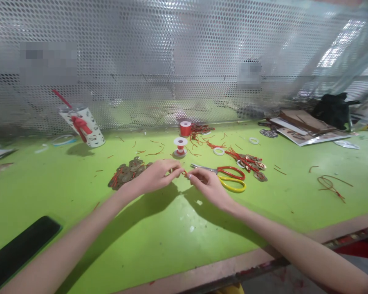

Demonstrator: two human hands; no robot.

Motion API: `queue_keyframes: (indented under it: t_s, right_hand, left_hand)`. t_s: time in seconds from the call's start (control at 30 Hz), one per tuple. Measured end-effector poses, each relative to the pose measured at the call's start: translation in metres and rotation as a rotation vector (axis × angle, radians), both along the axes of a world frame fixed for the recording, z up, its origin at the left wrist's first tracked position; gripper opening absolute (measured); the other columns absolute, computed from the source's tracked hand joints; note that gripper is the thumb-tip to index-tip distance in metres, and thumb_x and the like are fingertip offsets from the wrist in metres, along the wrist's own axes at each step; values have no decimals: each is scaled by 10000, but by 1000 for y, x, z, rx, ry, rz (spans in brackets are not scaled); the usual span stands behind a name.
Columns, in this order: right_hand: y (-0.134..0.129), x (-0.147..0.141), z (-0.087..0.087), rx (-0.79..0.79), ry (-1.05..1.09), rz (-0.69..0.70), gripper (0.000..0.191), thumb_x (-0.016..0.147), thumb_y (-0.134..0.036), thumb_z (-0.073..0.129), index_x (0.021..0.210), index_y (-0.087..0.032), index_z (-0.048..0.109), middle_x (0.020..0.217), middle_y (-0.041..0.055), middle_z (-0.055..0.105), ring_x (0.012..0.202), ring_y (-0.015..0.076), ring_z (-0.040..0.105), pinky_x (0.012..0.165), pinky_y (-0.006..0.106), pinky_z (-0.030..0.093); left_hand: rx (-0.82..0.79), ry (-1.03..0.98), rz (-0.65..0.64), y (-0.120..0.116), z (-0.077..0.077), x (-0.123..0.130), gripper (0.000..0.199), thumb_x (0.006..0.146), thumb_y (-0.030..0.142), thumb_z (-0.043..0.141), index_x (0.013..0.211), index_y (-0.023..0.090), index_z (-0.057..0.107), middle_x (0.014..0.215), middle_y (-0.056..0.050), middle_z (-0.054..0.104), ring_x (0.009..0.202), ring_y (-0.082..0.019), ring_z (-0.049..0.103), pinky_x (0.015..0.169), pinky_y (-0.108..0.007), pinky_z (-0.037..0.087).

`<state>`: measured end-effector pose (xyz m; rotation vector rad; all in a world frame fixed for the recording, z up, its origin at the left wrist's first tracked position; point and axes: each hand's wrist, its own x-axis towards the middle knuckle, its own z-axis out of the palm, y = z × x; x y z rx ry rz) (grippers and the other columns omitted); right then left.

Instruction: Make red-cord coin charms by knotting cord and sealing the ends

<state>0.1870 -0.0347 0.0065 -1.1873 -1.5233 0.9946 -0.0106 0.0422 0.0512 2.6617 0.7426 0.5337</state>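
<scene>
My left hand (159, 175) and my right hand (210, 185) meet over the middle of the green table, fingertips pinched. Between them runs a short piece of red cord (184, 173), pinched at both ends; whether a coin is on it I cannot tell. Left of my left hand lies a heap of bronze-coloured coins (127, 173) with red cords. Scissors (230, 177) with one red and one yellow handle rest just behind my right hand. A nearly bare spool of red thread (180, 148) stands beyond my fingers, with a fuller red spool (185, 129) behind it.
A second bunch of corded coins (250, 163) lies right of the scissors. White rings (218, 151) and cord scraps are scattered about. A tumbler with a straw (87, 126) stands back left, a black object (24, 241) front left, papers (306, 126) back right. Perforated metal (171, 61) closes off the back.
</scene>
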Motion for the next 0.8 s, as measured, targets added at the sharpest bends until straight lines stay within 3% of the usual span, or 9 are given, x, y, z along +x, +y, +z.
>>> queue_keyframes:
  t_s: [0.1, 0.2, 0.3, 0.43, 0.57, 0.8]
  right_hand:
    - [1, 0, -2, 19, -15, -18, 193, 942, -348, 591, 905, -174, 666, 778, 21, 648, 687, 154, 564, 624, 282, 424]
    - [1, 1, -1, 31, -44, -24, 196, 946, -343, 589, 893, -172, 668, 745, 15, 637, 664, 151, 548, 614, 281, 411]
    - [0, 0, 0, 40, -50, -1, 190, 955, -332, 574, 901, -177, 669, 793, 28, 671, 699, 160, 572, 643, 290, 426]
    - [0, 0, -2, 27, -27, 11, 203, 953, -344, 569, 884, -178, 663, 806, 35, 672, 705, 162, 573, 641, 292, 421]
    - [0, 1, -3, 11, 10, 22, 222, 957, -364, 565, 880, -178, 658, 774, 23, 645, 689, 155, 563, 624, 282, 408]
    - [0, 1, 1, -29, -1, 47, 228, 958, -361, 573, 895, -171, 684, 755, 12, 621, 674, 146, 539, 612, 274, 389]
  left_hand:
    - [-100, -12, 38, 1, 2, -1, 315, 1021, 327, 460, 831, 165, 652, 793, -39, 687, 726, -181, 620, 695, -310, 456]
    - [-245, -59, 34, 0, 3, -1, 257, 980, 403, 566, 1035, 176, 672, 1008, -72, 736, 893, -208, 681, 803, -339, 519]
    - [-302, -77, -34, -2, 1, 1, 375, 897, 379, 705, 1213, 188, 638, 1175, -97, 727, 1038, -228, 690, 896, -359, 534]
    - [-252, -140, -119, -5, -4, 6, 233, 931, 272, 672, 1145, 184, 696, 1055, -62, 772, 932, -185, 714, 847, -307, 534]
    - [-190, -216, -101, -7, -6, 7, 163, 927, 244, 678, 1050, 159, 746, 930, -52, 792, 818, -166, 711, 758, -272, 525]
    - [-270, -249, -69, -6, -3, 5, 133, 919, 267, 684, 941, 165, 766, 846, -37, 789, 745, -153, 695, 698, -255, 518]
